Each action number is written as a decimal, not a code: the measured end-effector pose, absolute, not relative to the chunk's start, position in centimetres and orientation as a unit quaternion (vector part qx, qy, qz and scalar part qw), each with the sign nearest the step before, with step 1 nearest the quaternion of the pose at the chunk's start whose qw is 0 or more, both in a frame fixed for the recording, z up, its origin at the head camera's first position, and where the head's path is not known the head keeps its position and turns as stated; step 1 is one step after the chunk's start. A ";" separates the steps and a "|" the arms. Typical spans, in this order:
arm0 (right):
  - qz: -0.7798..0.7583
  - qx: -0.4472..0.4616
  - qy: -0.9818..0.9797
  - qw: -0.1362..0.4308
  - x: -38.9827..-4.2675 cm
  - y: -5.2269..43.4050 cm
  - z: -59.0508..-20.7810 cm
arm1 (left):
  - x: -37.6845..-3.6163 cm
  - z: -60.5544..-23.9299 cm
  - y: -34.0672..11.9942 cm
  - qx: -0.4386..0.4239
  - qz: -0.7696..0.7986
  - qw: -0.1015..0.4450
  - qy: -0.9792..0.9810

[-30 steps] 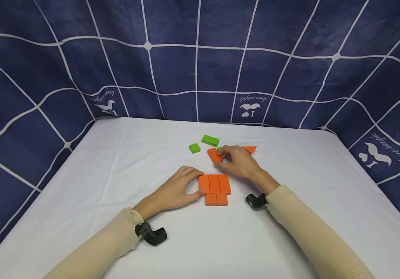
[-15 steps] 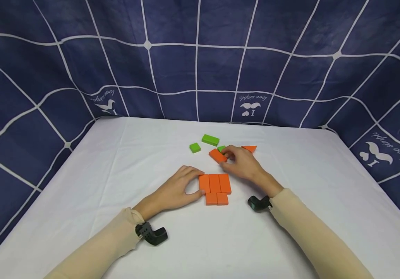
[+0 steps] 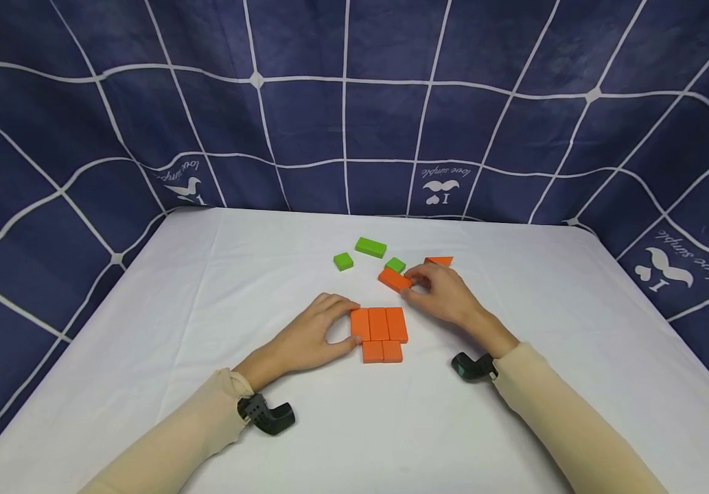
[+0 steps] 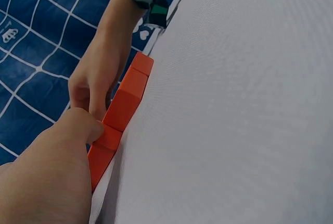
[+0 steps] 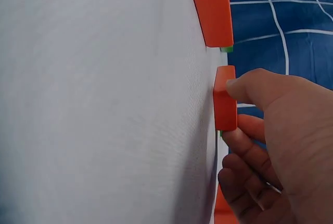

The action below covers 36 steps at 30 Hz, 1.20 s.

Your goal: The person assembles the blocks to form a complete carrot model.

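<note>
Several flat orange wooden blocks (image 3: 379, 324) lie together on the white table in the head view: three oblong ones in a row with two smaller ones along their near side. My left hand (image 3: 314, 335) holds the left oblong block (image 3: 360, 324) at its ends, thumb at the near corner and index finger at the far one. Beyond the group, my right hand (image 3: 443, 291) pinches a separate oblong orange block (image 3: 394, 280) between thumb and fingers. In the right wrist view the thumb lies on this block's (image 5: 225, 104) edge, the other fingers curled below.
Around the right hand's block sit a small green block (image 3: 395, 265), another small green block (image 3: 343, 261) and a longer green block (image 3: 370, 248). An orange triangular block (image 3: 440, 261) shows partly behind the right hand. A blue checked cloth (image 3: 305, 123) hangs behind the table.
My right hand has shifted right and slightly nearer, turning its orange block from steeply slanted to more crosswise. A small green block has come into fuller view. The left hand stays in place.
</note>
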State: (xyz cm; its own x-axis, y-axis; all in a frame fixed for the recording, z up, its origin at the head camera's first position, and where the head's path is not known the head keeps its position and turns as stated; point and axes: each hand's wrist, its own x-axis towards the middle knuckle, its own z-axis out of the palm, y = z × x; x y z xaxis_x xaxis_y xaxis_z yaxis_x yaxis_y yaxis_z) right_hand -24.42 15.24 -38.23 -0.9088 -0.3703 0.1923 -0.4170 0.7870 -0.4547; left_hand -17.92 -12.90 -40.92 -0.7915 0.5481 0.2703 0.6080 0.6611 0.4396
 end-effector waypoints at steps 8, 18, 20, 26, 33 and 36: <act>0.241 0.211 -0.945 0.065 -23.9 15.9 -38.4 | -18.1 -41.1 -12.9 -0.320 -0.263 0.062 -0.908; 0.275 0.207 -0.934 0.093 -23.2 16.1 -38.4 | -18.0 -40.9 -12.8 -0.320 -0.262 0.063 -0.908; 0.288 0.206 -0.930 0.096 -23.1 16.2 -38.5 | -18.0 -40.9 -12.8 -0.317 -0.261 0.059 -0.910; 0.319 0.206 -0.920 0.099 -22.5 16.4 -38.5 | -18.0 -40.9 -12.8 -0.314 -0.259 0.052 -0.912; 0.346 0.202 -0.911 0.098 -21.6 16.8 -38.9 | -18.0 -40.9 -12.8 -0.315 -0.261 0.051 -0.911; 0.359 0.200 -0.906 0.097 -21.1 16.9 -39.0 | -18.0 -40.9 -12.8 -0.318 -0.262 0.053 -0.910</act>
